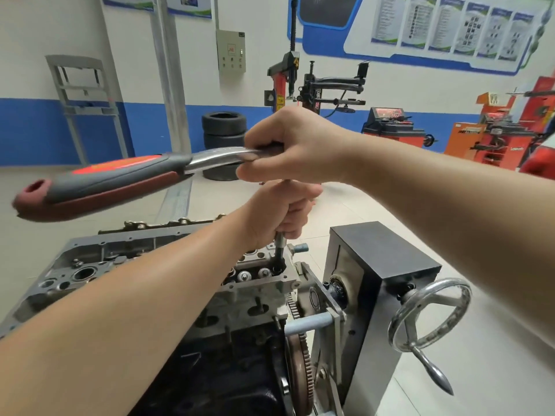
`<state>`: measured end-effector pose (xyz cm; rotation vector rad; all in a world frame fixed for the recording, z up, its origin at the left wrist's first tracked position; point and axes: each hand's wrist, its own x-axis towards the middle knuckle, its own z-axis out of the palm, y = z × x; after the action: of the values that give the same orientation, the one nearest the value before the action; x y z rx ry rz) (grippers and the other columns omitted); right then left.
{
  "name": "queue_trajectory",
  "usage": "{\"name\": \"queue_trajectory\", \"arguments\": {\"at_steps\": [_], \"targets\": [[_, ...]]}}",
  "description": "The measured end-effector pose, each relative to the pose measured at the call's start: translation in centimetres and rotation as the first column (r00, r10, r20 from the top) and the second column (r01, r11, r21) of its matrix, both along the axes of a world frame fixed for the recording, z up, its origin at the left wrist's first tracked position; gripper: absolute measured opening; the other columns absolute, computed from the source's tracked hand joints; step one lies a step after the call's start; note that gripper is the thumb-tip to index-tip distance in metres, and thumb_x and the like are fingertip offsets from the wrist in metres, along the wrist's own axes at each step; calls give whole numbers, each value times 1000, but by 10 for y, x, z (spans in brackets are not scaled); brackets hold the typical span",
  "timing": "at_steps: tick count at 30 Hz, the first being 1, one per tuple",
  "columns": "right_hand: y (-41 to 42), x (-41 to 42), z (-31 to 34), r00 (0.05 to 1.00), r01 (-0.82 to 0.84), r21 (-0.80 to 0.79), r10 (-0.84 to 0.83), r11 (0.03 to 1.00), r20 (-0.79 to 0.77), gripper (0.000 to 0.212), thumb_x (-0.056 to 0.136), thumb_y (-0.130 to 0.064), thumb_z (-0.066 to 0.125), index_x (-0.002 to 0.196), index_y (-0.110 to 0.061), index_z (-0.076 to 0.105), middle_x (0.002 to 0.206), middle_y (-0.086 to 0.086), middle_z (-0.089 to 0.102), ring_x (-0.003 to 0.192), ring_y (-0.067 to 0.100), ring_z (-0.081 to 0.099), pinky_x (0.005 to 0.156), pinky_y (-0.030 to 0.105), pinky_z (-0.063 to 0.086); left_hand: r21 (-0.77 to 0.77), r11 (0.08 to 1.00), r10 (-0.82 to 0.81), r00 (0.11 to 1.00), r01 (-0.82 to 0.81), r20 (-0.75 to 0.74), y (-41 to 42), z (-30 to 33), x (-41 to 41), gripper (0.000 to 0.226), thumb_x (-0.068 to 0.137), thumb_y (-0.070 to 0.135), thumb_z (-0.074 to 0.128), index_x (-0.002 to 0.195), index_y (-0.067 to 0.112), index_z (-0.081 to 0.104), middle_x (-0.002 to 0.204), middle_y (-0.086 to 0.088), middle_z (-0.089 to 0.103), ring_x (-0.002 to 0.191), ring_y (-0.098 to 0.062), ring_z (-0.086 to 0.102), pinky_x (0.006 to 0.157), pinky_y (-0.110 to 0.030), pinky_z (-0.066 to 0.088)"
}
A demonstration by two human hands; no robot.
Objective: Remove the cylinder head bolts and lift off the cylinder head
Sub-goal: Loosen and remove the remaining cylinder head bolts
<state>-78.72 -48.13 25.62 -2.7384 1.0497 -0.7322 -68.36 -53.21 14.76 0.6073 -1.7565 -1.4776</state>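
While gripped by both hands, ratchet (102,183) handle level, pointing left; extension bar (280,250) upright on cylinder head (261,283).

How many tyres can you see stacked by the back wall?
3: two tyres stacked against the blue wall band, a third below them, mostly behind the ratchet. More may be hidden.

White walls (135,55) are running round the room above a blue band (36,130). A pale tiled floor (375,205) is spreading beneath even, bright light. Printed boards (450,25) in a blue frame are hanging high on the far wall, and a grey control box (231,54) is sitting beside a grey pillar (168,76). Black tyres (223,130) are stacking up at the wall's foot, near a tyre changer (288,79). Red-orange workshop machines (498,133) are standing at the right, and a grey metal frame (84,94) is leaning at the left.
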Motion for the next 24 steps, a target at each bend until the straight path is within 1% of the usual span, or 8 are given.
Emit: {"name": "queue_trajectory", "arguments": {"at_steps": [4, 7, 10, 12, 14, 16, 19, 24], "targets": [[6, -2, 3, 996, -37, -161, 24, 986, -82, 45, 99, -56, 56, 99, -14, 72, 85, 5, 65, 82, 26, 60, 75, 44, 51, -11, 991, 129, 991, -130, -47, 8, -2, -3, 47, 88, 23, 54, 57, 21, 19, 45, 1, 19, 40, -17, 15, 46, -23, 21], [7, 15, 0, 952, 144, -421, -242, 896, -189, 42, 102, -63, 39, 103, -30, 65, 72, -4, 57, 68, 23, 53, 60, 38, 44, 1, 981, 194, 980, -194, -51, 9, -4, -5, 52, 96, 16, 46, 49, 26, 25, 41, 4, 22, 35, -13, 19, 43, -18, 24], [-1, 40, 3, 782, 365, -593, -582, 718, -223, 23, 108, -42, 42, 95, -24, 50, 72, 1, 43, 60, 23, 43, 52, 31, 29, -19, 968, 249, 965, -251, -76, 8, -10, -8, 60, 97, 5, 35, 42, 29, 29, 37, 7, 27, 32, -10, 21, 40, -16, 25], [-12, 53, 10, 660, 485, -545, -695, 684, -286, 1, 99, -18, 51, 98, -19, 51, 76, 4, 43, 73, 30, 52, 56, 36, 36, -41, 938, 341, 938, -344, -56, 10, -9, -11, 45, 83, 17, 39, 38, 23, 39, 36, 8, 31, 30, -11, 26, 39, -17, 27], [-21, 57, 14, 611, 553, -483, -724, 679, -318, 9, 94, -14, 56, 102, -17, 54, 79, 5, 45, 82, 32, 55, 63, 39, 40, -31, 917, 396, 917, -397, -41, 10, -6, -11, 35, 73, 23, 41, 38, 22, 44, 36, 8, 31, 30, -12, 28, 38, -19, 28], [-30, 54, 11, 678, 532, -480, -691, 697, -252, 14, 101, -29, 56, 95, -16, 55, 76, 3, 46, 69, 25, 50, 57, 34, 35, -5, 940, 341, 938, -342, -60, 8, -5, -8, 32, 73, 24, 46, 45, 25, 29, 43, 1, 25, 36, -17, 23, 41, -21, 28], [-33, 40, 5, 848, 407, -434, -509, 804, -147, 54, 97, -65, 55, 69, -20, 48, 64, -3, 46, 56, 14, 42, 49, 28, 25, -20, 976, 214, 976, -215, -28, 4, -5, 2, 45, 87, 27, 57, 53, 23, 27, 47, -2, 27, 43, -21, 24, 48, -28, 29], [-22, 23, 11, 993, 94, -149, -102, 984, -51, 56, 92, -63, 68, 77, -10, 63, 55, -8, 45, 47, 5, 39, 46, 18, 29, -105, 990, 107, 992, -99, 71, 5, -6, 10, 53, 104, 23, 55, 55, 11, 41, 47, -12, 45, 44, -25, 45, 55, -30, 43]]}}
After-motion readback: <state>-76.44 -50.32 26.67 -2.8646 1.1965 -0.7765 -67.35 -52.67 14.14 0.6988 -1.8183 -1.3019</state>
